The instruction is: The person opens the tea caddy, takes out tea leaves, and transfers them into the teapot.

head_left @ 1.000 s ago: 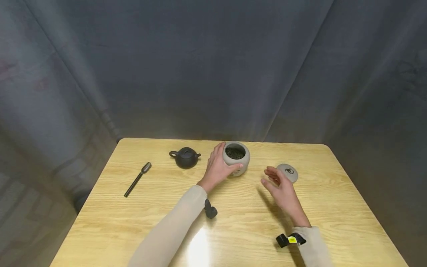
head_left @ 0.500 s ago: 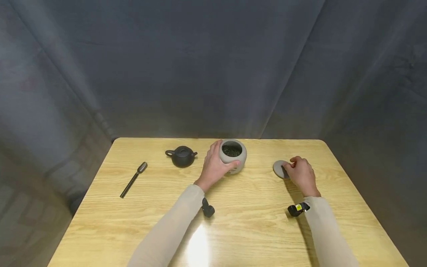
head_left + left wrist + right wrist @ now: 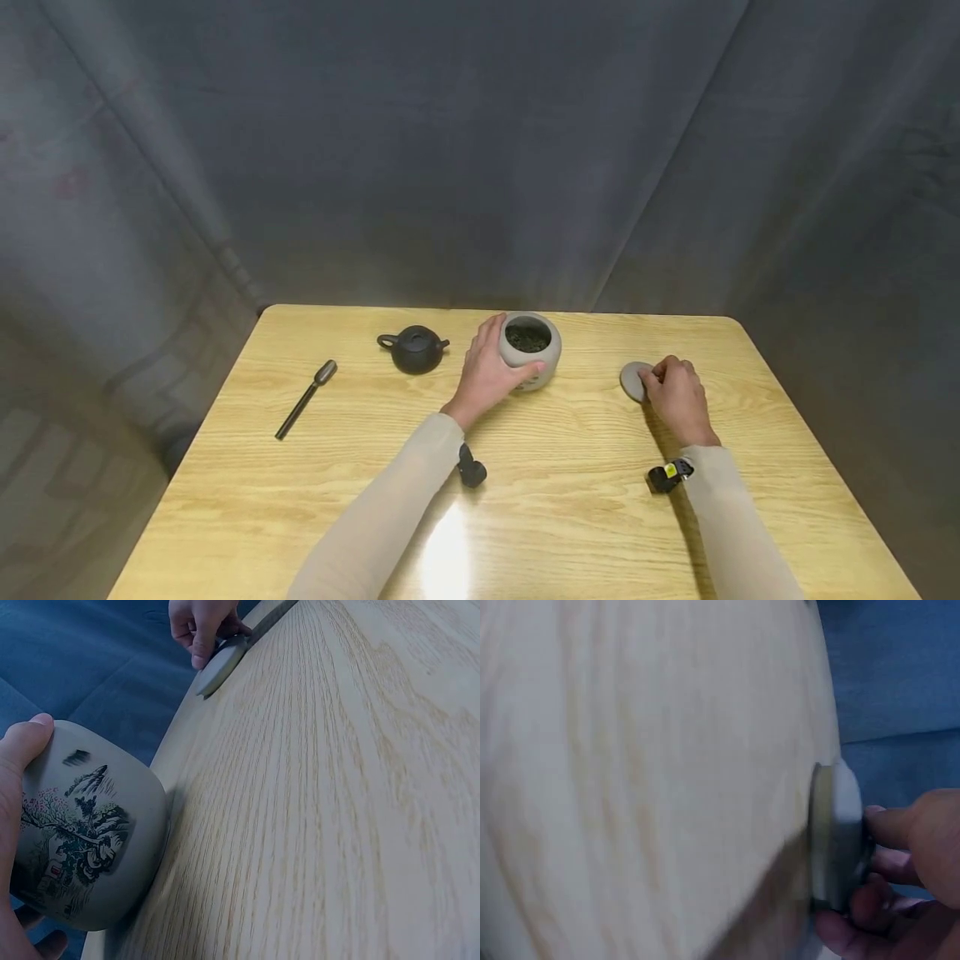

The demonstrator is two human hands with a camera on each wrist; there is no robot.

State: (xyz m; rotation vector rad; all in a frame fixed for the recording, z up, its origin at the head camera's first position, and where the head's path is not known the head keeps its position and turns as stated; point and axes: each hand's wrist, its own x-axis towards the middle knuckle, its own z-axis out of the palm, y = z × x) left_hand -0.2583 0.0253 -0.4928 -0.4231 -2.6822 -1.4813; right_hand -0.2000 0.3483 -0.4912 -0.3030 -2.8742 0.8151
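My left hand (image 3: 489, 372) holds the left side of a round grey ceramic tea jar (image 3: 550, 357), thumb across its front and fingers behind. The jar stands upright and uncovered, with dark loose leaves (image 3: 527, 337) inside. A painted landscape decorates its wall (image 3: 86, 832) in the left wrist view. Farther right, my right hand (image 3: 681, 400) pinches the round grey jar lid (image 3: 633, 381), covering its top and right side. In the right wrist view the fingers curl at the top of the lid (image 3: 838, 832). Whether the lid touches the table, I cannot tell.
A small dark teapot (image 3: 417, 350) stands left of the jar, its handle to the left and spout to the right. A dark-handled tea scoop (image 3: 306, 398) lies at the left of the wooden table (image 3: 555, 500). Grey curtains (image 3: 465, 158) hang behind the far edge.
My right hand has moved from the lid's left side to above its right side and now pinches it. The left hand keeps its hold on the jar.
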